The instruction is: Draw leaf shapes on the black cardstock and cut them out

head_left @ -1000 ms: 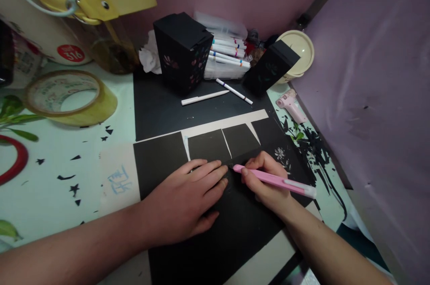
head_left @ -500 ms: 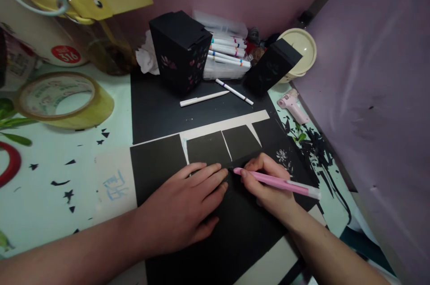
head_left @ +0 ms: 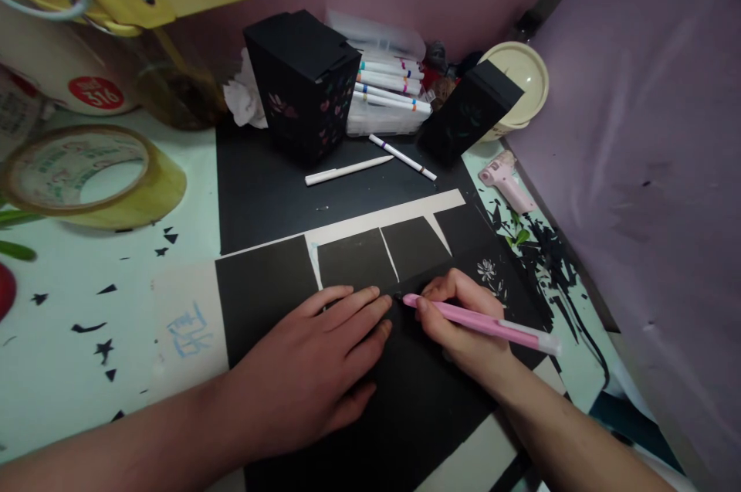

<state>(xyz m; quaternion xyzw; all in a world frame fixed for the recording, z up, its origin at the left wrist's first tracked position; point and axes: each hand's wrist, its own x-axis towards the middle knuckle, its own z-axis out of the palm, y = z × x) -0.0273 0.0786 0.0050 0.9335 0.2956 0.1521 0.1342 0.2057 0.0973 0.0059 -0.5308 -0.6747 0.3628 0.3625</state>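
**Flat palm, pink knife, black card**

The left hand (head_left: 321, 353) lies palm down on the black card (head_left: 405, 391), fingers spread a little and straight, pointing up and to the right; it grips nothing, only presses the sheet; its forearm runs in from the lower left corner. The right hand (head_left: 463, 322) comes in from the lower right, wrist resting on the card, fingers curled and closed around the pink knife (head_left: 480, 322), held like a pen; the two hands sit just beside each other, the left fingertips near the knife's tip. The knife's long axis runs left to right, slightly downward to the right; its tip points left and meets the card just below the notched flaps (head_left: 382, 252); its pale tail end sticks out past the hand to the right. A small white flower (head_left: 485, 269) is drawn on the card just beyond the right hand. Farther off, two white pens (head_left: 370, 161) lie on the black mat (head_left: 260, 183); behind them stand a black box (head_left: 301, 83), a marker case (head_left: 387, 94) and a second dark box (head_left: 468, 113); a tape roll (head_left: 93, 175) lies far left; a pink glue gun (head_left: 506, 179) lies at the right.
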